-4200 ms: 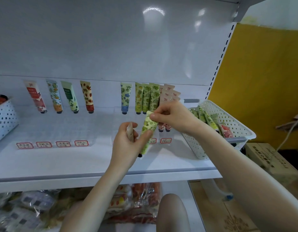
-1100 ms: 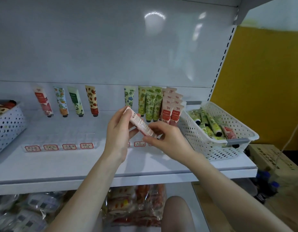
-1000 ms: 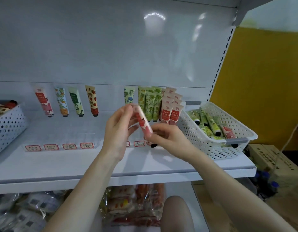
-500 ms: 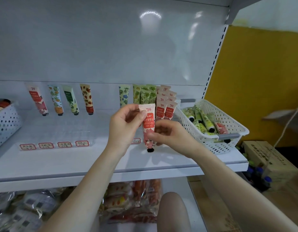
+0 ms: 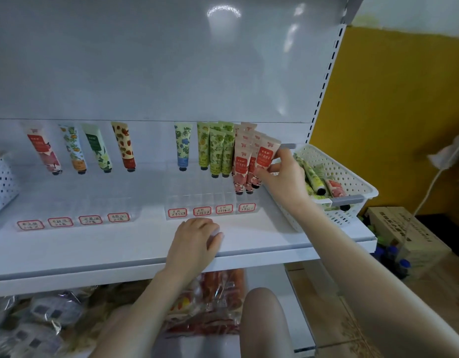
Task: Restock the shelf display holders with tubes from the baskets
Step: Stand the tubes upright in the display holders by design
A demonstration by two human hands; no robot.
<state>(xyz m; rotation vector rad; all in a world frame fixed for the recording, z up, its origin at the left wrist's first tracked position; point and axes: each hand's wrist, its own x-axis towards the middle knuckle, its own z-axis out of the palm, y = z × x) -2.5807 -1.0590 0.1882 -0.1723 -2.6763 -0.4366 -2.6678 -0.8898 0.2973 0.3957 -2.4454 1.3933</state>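
Head view: your right hand pinches the red tube cap-down, leaning it into the rightmost holder lane next to the basket, while your left hand rests loose and empty on the shelf, likely for balance.

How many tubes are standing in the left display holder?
4, side by side at its back: a red-and-white tube, an orange-flowered tube, a green tube, a strawberry tube. None seems hidden.

The right hand pinches a pink tube beside the basket; the left hand rests on the shelf.
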